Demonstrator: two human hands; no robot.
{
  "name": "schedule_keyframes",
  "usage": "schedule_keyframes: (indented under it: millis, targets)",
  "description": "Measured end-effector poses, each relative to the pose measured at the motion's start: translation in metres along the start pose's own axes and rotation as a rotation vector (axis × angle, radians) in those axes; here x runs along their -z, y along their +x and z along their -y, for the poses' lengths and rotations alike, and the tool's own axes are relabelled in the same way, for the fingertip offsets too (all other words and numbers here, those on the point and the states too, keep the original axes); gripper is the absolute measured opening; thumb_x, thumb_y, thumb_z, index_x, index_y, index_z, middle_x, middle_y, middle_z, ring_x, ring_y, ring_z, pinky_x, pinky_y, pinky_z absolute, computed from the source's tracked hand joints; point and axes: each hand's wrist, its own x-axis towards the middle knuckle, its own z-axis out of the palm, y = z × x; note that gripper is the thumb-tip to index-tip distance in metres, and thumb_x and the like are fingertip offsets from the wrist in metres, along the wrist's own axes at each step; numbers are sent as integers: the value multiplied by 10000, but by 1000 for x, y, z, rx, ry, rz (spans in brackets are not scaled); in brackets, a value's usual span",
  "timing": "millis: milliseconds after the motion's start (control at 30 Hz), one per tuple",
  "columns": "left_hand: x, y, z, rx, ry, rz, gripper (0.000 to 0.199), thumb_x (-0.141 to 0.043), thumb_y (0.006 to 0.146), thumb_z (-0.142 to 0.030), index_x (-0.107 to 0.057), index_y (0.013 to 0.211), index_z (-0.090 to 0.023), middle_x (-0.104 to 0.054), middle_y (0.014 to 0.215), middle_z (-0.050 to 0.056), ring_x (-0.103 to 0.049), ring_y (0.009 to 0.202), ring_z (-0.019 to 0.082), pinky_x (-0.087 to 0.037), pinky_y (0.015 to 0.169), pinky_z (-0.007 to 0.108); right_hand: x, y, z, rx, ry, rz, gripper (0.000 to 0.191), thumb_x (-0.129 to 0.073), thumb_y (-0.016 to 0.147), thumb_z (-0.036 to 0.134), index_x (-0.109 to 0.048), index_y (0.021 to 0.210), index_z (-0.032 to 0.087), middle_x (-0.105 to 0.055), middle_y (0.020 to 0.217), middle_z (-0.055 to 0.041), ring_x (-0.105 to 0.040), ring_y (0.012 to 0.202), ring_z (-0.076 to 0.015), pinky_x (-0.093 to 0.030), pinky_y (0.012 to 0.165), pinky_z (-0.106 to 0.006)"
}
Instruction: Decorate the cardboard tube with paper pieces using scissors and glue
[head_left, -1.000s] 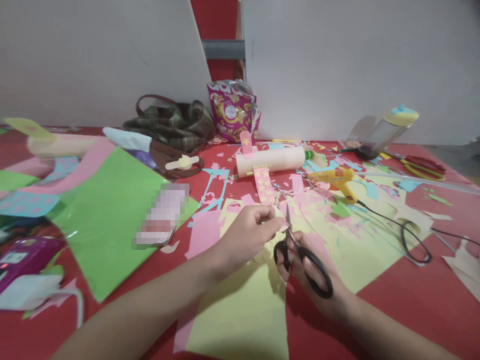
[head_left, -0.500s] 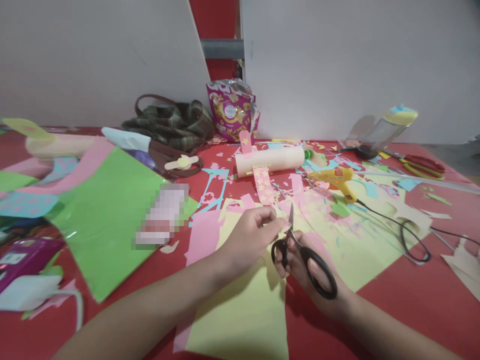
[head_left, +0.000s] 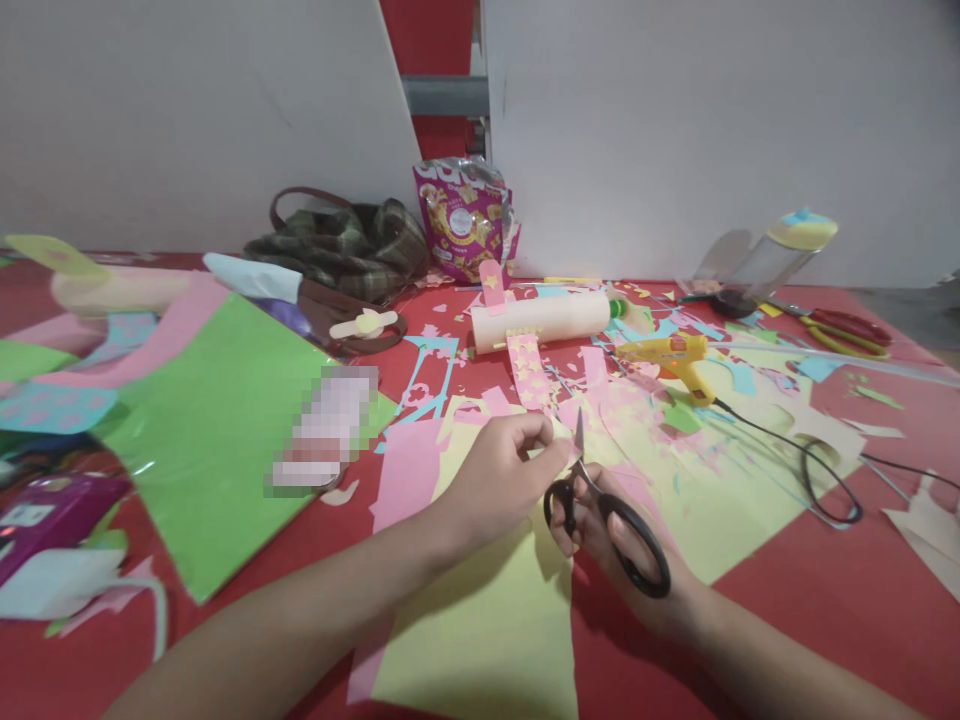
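Note:
Black-handled scissors (head_left: 636, 548) point up and away, their blades close together, with my right hand (head_left: 600, 530) wrapped round the handles. Just left of the blades, my left hand (head_left: 504, 470) pinches a small pale yellow piece of paper (head_left: 561, 432) between thumb and fingers; much of it is hidden by the fingers. Both hands are over a yellow paper sheet (head_left: 480, 630), which overlaps a pink sheet (head_left: 405, 465). Beyond them lies a cream tube (head_left: 562, 320) with pink strips on it, one bearing yellow stars.
A yellow glue gun (head_left: 675, 358) with a black cord lies to the right among paper scraps. Green sheets (head_left: 217, 440) are at the left. Behind stand a purple snack bag (head_left: 461, 220) and, at the right, a tilted clear container (head_left: 784, 255).
The scissors have tilted slightly left, and a little more of the pale piece shows at my left fingertips. The rest looks the same.

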Motion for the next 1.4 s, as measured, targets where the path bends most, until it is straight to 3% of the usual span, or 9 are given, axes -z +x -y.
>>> schedule_keyframes:
  millis: [367,767,1400]
  targets:
    - [-12,-5,1,176,-376,87,224,-391,766,-263,-339,563,-184,-493,456,-58,-489,330,89,-361,363,213,5,-3,-13,-25,46,-6,235,-491,757,432,-407,840,230,-451,733,-8,-413,668,-150,-333,608,-273]
    - [-24,-10,12,116,-303,-79,220,-390,776,-252,-342,572,-184,-439,399,-89,-423,324,54,-330,371,187,1,-5,-12,-27,-49,-21,215,-454,782,432,-382,839,237,-440,675,13,-400,621,-139,-326,588,-266]
    - [-29,-12,15,109,-298,-127,229,-390,787,-252,-326,577,-186,-411,413,-93,-404,329,47,-318,375,184,-4,-7,-11,-87,-133,-53,247,-440,779,460,-319,818,249,-396,683,27,-350,548,-110,-328,496,-246]
